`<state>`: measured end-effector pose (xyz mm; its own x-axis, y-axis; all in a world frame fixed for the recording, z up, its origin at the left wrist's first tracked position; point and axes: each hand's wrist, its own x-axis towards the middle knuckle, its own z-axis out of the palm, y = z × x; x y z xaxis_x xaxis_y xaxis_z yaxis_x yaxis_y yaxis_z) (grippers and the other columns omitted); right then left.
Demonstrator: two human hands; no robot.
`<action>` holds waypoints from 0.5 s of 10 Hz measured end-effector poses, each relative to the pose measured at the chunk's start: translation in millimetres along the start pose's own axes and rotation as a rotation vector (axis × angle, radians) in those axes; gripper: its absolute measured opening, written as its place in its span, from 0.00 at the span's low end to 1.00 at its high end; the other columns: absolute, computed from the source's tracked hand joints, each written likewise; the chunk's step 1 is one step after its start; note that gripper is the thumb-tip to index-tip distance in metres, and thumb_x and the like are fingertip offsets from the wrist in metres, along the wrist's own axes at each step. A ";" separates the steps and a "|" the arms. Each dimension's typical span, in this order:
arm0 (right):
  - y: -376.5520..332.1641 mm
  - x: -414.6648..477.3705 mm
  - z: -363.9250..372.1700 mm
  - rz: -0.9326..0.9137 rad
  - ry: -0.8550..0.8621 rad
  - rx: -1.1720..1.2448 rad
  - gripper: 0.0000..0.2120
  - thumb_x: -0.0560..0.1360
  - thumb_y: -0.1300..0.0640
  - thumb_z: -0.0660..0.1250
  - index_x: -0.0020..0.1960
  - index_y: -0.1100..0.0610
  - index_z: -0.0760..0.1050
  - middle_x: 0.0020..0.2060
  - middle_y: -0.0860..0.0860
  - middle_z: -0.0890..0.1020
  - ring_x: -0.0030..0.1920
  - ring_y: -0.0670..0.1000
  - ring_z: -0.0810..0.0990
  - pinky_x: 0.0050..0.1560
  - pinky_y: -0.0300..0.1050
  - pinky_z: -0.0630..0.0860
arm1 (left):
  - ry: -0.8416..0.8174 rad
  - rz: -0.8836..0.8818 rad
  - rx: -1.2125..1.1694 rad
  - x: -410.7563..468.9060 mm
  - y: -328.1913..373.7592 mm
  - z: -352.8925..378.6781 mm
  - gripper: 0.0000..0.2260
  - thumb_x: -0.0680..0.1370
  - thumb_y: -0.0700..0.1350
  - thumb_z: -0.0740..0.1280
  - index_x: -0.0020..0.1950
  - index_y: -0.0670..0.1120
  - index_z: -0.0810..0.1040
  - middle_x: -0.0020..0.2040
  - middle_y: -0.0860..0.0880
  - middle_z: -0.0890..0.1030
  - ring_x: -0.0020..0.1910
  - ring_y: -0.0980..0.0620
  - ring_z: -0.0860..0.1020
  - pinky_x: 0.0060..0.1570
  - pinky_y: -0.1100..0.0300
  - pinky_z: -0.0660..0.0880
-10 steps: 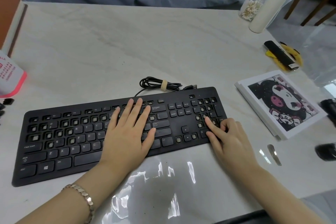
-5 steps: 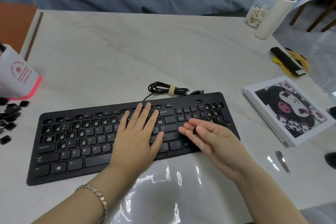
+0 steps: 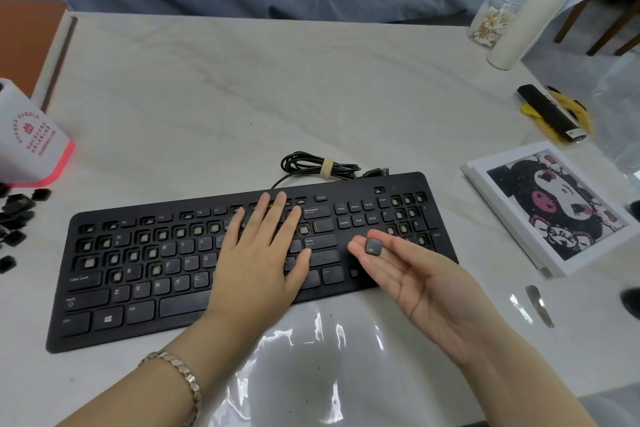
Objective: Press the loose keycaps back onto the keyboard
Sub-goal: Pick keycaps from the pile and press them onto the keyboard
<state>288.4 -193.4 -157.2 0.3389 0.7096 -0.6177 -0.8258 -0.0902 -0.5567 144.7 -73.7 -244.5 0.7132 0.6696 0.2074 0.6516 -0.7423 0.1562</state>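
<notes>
Black and wide, the keyboard [image 3: 180,308] lies across the middle of the pale marbled worktop [image 3: 242,97]. Many of its sockets stand bare in the upper left rows and in the number pad. The left hand [image 3: 259,260] rests flat on the keys just right of centre, fingers straight and close together, its grip holding nothing; a metal bracelet [image 3: 180,374] circles that wrist. The right hand [image 3: 426,288] is turned palm up over the keyboard's 4 o'clock corner. Its grip is closed lightly on one keycap [image 3: 373,247], pinched between thumb and forefinger tip, with the other fingers loosely stretched out. That keycap is held above the strip between the Enter key and the number pad. The loose keycaps [image 3: 14,218] lie heaped at 9 o'clock of the keyboard, just below a white tub [image 3: 31,139] with a pink base. A coiled cable [image 3: 322,166] sits at 12 o'clock, a picture card [image 3: 554,204] at 3 o'clock, and a white bottle [image 3: 526,21] at 1 o'clock.
</notes>
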 end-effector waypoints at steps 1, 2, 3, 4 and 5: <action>-0.5 -2.1 -2.0 -0.015 -0.016 -0.052 0.10 0.77 0.69 0.55 0.54 0.69 0.72 0.48 0.63 0.81 0.47 0.57 0.83 0.43 0.43 0.81 | 0.003 0.001 0.002 -0.1 0.1 -0.2 0.24 0.76 0.55 0.53 0.67 0.44 0.73 0.69 0.44 0.70 0.70 0.44 0.67 0.67 0.46 0.58; 0.8 -2.7 -3.0 -0.020 -0.019 -0.100 0.12 0.76 0.71 0.54 0.54 0.66 0.73 0.47 0.62 0.83 0.48 0.55 0.83 0.44 0.41 0.80 | 0.013 0.003 0.003 -0.5 -0.1 -0.1 0.24 0.76 0.55 0.53 0.67 0.44 0.73 0.69 0.43 0.70 0.70 0.45 0.67 0.67 0.46 0.58; 3.1 -3.4 -4.4 -0.055 -0.020 -0.149 0.12 0.75 0.72 0.56 0.54 0.65 0.74 0.48 0.60 0.83 0.48 0.54 0.83 0.44 0.39 0.80 | 0.016 0.005 0.004 -0.8 -0.2 -0.2 0.24 0.76 0.55 0.53 0.67 0.44 0.73 0.69 0.43 0.70 0.69 0.44 0.67 0.67 0.46 0.58; 6.4 -3.4 -6.9 -0.121 0.000 -0.228 0.12 0.73 0.72 0.59 0.53 0.63 0.75 0.46 0.59 0.84 0.47 0.52 0.83 0.44 0.37 0.80 | 0.015 0.005 0.011 -0.8 -0.1 -0.3 0.24 0.76 0.55 0.53 0.67 0.44 0.73 0.69 0.43 0.70 0.69 0.45 0.67 0.67 0.46 0.58; 8.7 -1.0 -11.0 -0.207 0.046 -0.326 0.12 0.74 0.72 0.60 0.51 0.61 0.76 0.42 0.58 0.84 0.45 0.52 0.84 0.41 0.35 0.80 | 0.016 0.001 0.009 -0.9 0.0 -0.2 0.24 0.76 0.55 0.53 0.67 0.44 0.73 0.69 0.43 0.70 0.69 0.45 0.67 0.67 0.46 0.58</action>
<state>285.8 -202.6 -167.5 0.5094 0.7047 -0.4940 -0.5539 -0.1708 -0.8149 144.0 -74.2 -244.4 0.7096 0.6685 0.2227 0.6533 -0.7426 0.1475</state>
